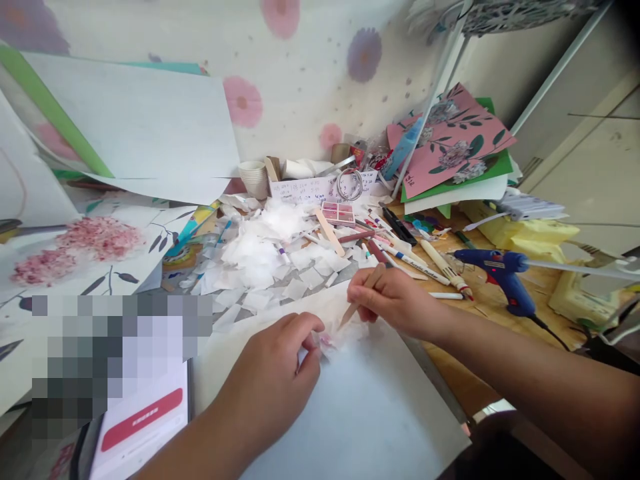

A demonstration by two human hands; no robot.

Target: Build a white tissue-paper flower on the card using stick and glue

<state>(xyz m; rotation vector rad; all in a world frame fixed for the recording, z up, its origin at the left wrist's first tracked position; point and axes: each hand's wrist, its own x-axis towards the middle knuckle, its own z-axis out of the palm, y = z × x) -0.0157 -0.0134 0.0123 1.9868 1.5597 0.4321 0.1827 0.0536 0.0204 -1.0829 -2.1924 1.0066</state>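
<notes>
My left hand [277, 373] pinches a small crumpled piece of white tissue paper [334, 333] with a pink tint, holding it down on a large white sheet [360, 407]. My right hand [395, 300] grips a thin wooden stick [361, 295] like a pen. Its tip points down-left into the tissue piece just beside my left fingertips. Both hands work close together near the sheet's far edge.
A heap of white tissue squares [270, 250] lies behind the hands. Pens and sticks [400, 253], a pink palette [339, 213], a blue glue gun [503, 273], paper cups [254, 178] and flower artworks [75, 250] crowd the wooden table. A phone [143, 420] lies at front left.
</notes>
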